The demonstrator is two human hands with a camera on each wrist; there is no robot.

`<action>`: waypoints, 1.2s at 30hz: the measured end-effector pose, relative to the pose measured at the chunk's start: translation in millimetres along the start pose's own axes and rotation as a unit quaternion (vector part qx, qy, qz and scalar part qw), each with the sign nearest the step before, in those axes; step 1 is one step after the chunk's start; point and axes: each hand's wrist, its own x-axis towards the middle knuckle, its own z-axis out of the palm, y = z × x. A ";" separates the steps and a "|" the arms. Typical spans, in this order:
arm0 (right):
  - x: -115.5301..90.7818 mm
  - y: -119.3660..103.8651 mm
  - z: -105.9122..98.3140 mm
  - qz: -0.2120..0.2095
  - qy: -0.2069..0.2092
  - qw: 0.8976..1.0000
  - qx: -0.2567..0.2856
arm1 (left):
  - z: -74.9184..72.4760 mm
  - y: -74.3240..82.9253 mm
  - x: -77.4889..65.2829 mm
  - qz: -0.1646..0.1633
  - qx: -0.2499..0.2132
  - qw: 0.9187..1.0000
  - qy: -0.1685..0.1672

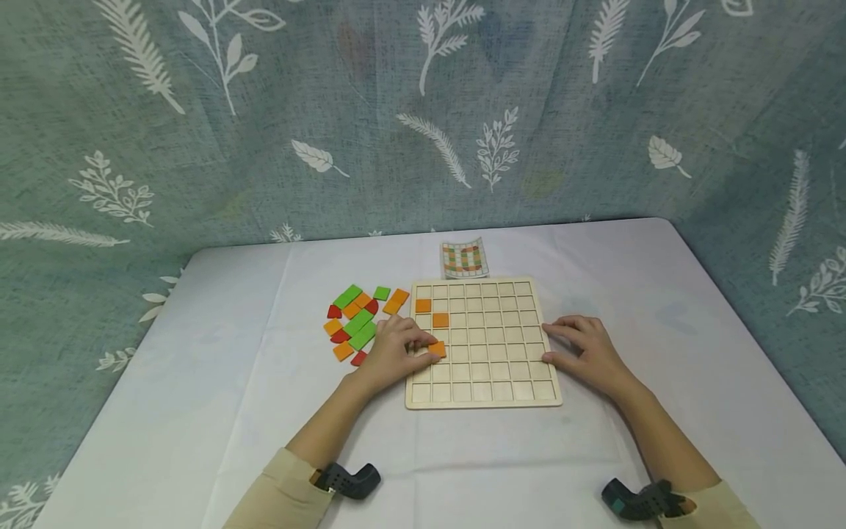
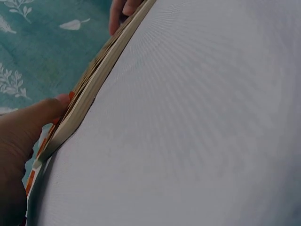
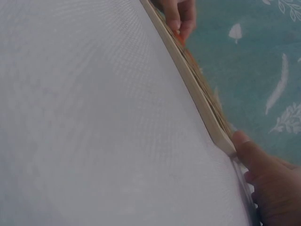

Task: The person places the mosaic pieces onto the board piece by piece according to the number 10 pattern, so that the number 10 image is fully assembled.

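on board (image 1: 491,352), two orange tiles (image 1: 440,320); left hand (image 1: 395,348) pinching third tile (image 1: 438,349), right hand (image 1: 590,353) spread.

The bench (image 1: 297,441) before me wears plain white, set against a blue-green curtain (image 1: 396,198) printed with white ferns, sprigs and leaves. The board (image 1: 479,351) is pale cream wood, ruled into a grid of squares, and solid orange tiles (image 1: 440,320) show on it. Among the loose tiles (image 1: 359,322) I see bright green, orange and red. The small card (image 1: 465,258) carries a pale grid patterned in green, orange and red. Both sleeves (image 1: 280,488) are beige; the wrist devices (image 1: 355,482) are black.
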 end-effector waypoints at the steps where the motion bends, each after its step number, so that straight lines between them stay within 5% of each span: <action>1: -0.1 0.0 -0.1 0.000 0.000 1.000 0.000 | -0.3 0.6 0.1 -0.007 -0.003 1.000 -0.006; 12: 0.8 -1.3 -0.9 -0.002 0.003 1.000 0.005 | -2.0 4.8 4.0 -0.034 -0.026 0.998 -0.044; 25: -0.2 -1.6 -0.7 0.001 0.001 1.000 0.008 | -4.0 4.1 -0.5 -0.047 -0.051 0.996 -0.049; 36: -0.4 -1.3 -1.4 -0.012 0.003 1.000 0.007 | -4.8 -4.3 0.9 -0.102 -0.025 0.993 0.051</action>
